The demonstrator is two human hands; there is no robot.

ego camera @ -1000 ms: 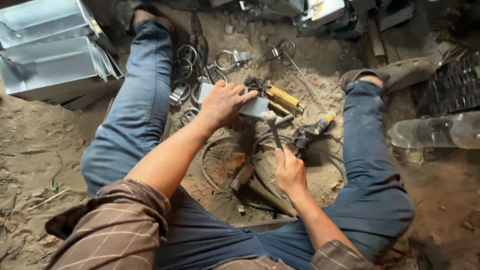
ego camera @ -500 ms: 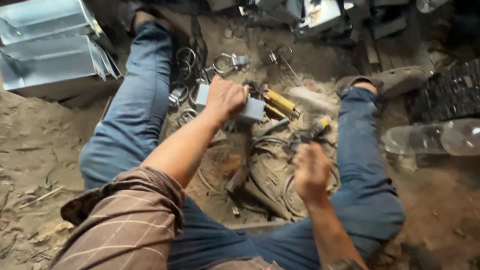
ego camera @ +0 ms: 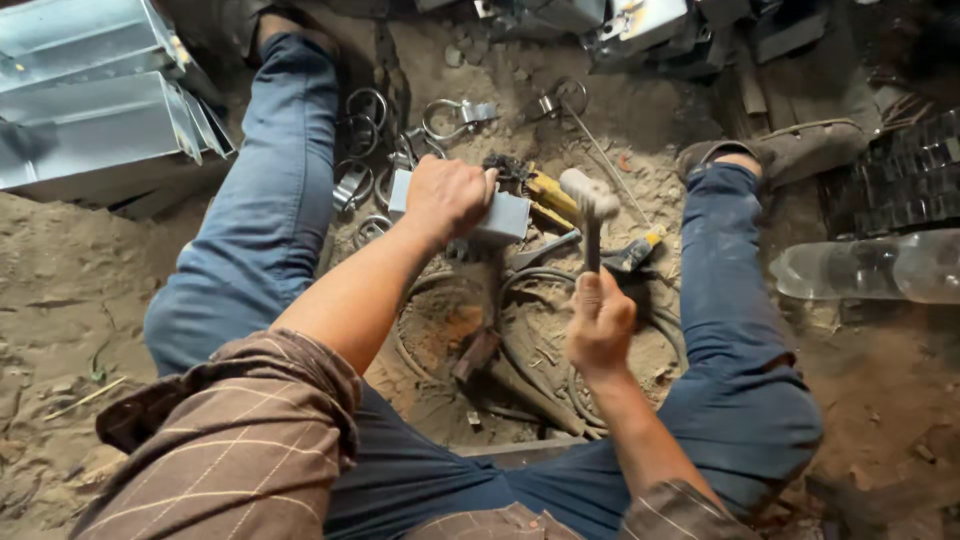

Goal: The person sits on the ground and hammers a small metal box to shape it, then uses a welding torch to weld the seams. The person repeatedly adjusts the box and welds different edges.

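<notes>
mid-strike: left hand (ego camera: 445, 195) clamps a grey folded sheet-metal piece (ego camera: 500, 215); at 3 o'clock, right hand (ego camera: 598, 325) grips a raised steel-headed hammer (ego camera: 588, 200); shaping looks unfinished.

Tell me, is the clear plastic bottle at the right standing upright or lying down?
Lying down. The clear plastic bottle rests on its side on the sandy ground, its length running left to right, beside the person's leg.

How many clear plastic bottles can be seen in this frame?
1. A single clear plastic bottle lies on its side on the dirt at the right edge, beside the person's right leg. Others may be hidden among the clutter at the top.
</notes>
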